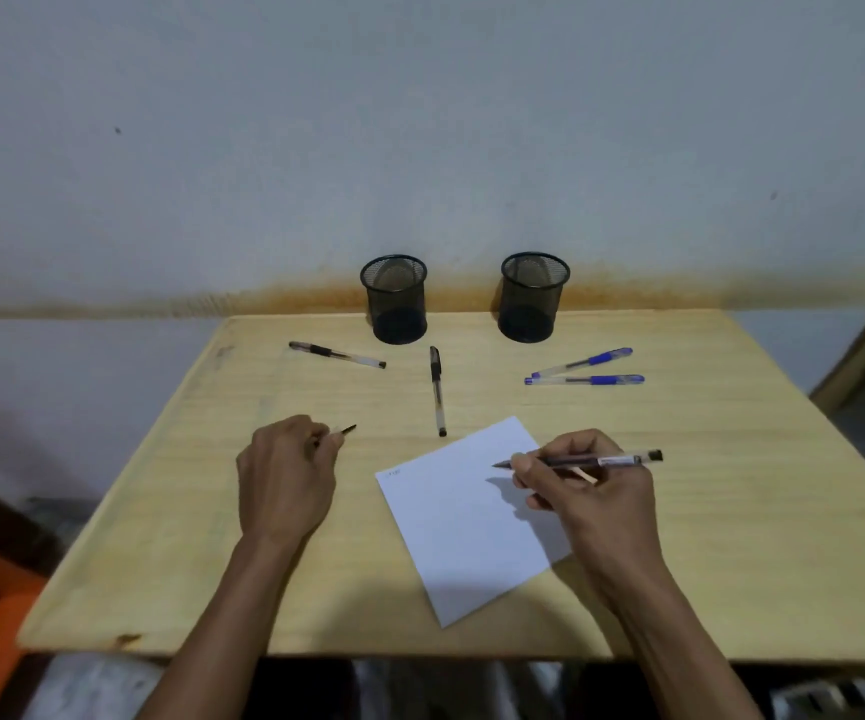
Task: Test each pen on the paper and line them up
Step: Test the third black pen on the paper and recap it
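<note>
The right hand point(583, 491) grips an uncapped pen point(575, 461) over the paper point(466, 527), tip pointing left and just above the sheet. The left hand point(284, 475) pinches the cap point(344, 431) beside the paper, resting on the table point(705, 511). Two black pens point(336, 354) point(437, 389) lie apart near the left cup point(396, 298); two blue pens point(582, 362) point(585, 379) lie side by side, nearly touching at their left ends, below the right cup point(533, 296). A faint mark sits at the paper's left corner.

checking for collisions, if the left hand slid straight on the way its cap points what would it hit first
Probably the black pen lying upright mid-table, near its lower end; the left hand and its pen cap point up-right, though depth is unclear.
</note>
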The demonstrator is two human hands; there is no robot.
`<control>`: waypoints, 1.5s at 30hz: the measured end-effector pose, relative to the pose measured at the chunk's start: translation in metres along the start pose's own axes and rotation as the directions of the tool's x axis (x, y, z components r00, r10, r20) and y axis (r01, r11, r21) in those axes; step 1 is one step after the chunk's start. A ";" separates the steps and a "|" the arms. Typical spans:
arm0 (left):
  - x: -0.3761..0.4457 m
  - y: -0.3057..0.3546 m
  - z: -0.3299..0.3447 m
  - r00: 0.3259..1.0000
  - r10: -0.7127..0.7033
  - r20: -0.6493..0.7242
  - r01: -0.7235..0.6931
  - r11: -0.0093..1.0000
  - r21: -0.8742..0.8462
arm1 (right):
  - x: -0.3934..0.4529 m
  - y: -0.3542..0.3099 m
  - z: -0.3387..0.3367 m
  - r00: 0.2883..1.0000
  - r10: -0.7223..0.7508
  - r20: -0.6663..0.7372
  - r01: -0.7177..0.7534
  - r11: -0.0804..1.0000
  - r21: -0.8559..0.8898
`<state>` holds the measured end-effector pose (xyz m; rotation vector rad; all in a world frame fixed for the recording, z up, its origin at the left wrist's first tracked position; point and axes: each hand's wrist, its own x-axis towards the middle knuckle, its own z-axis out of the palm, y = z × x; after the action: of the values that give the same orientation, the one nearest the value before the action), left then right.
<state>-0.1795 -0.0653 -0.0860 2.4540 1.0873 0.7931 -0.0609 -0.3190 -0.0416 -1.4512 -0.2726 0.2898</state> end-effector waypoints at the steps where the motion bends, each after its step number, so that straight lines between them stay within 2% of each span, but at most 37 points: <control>1: -0.003 0.000 -0.001 1.000 -0.018 -0.002 0.018 0.999 -0.037 | 0.000 0.002 0.001 1.000 -0.009 0.005 0.009 1.000 -0.013; 3: -0.012 0.005 -0.004 0.999 -0.024 -0.045 0.018 0.992 -0.124 | -0.001 0.008 0.004 0.999 -0.015 0.036 0.016 0.999 -0.029; 5: -0.026 0.012 -0.007 0.992 0.087 -0.093 -0.105 0.973 -0.204 | -0.002 0.014 0.008 0.998 -0.002 0.061 0.003 1.000 -0.012; 8: -0.044 0.015 -0.004 0.938 0.346 0.009 -0.337 0.920 -0.199 | 0.001 0.016 0.021 0.992 -0.002 0.128 0.006 1.000 -0.029; 10: -0.047 0.008 0.001 0.903 0.414 0.115 -0.392 0.904 -0.172 | 0.006 0.016 0.034 0.981 -0.035 0.189 0.054 0.994 -0.099; 13: -0.046 0.005 0.004 0.891 0.394 0.223 -0.383 0.919 -0.093 | 0.017 0.015 0.053 0.960 -0.054 0.275 0.116 0.970 -0.212; 18: -0.045 0.001 0.008 0.893 0.398 0.210 -0.383 0.917 -0.108 | 0.035 0.022 0.074 0.926 0.002 0.377 0.147 0.918 -0.367; 21: -0.047 -0.002 0.011 0.890 0.423 0.169 -0.411 0.906 -0.105 | 0.036 0.029 0.078 0.937 0.033 0.348 0.113 0.914 -0.390; 26: -0.047 -0.001 0.012 0.869 0.492 0.056 -0.485 0.868 -0.104 | 0.040 0.039 0.073 0.940 0.003 0.342 0.144 0.904 -0.403; 31: -0.044 0.002 0.008 0.872 0.471 0.136 -0.463 0.882 -0.083 | 0.041 0.040 0.076 0.924 -0.059 0.378 0.232 0.872 -0.431; 36: -0.043 0.002 0.008 0.870 0.449 0.203 -0.446 0.893 -0.063 | 0.044 0.047 0.078 0.925 -0.065 0.375 0.232 0.878 -0.419; 45: -0.044 0.002 0.008 0.881 0.432 0.193 -0.421 0.902 -0.097 | 0.044 0.049 0.080 0.916 -0.081 0.392 0.263 0.861 -0.436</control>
<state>-0.1973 -0.1004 -0.1062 2.6945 0.4432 0.6466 -0.0495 -0.2242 -0.0820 -1.8474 -0.8243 0.3559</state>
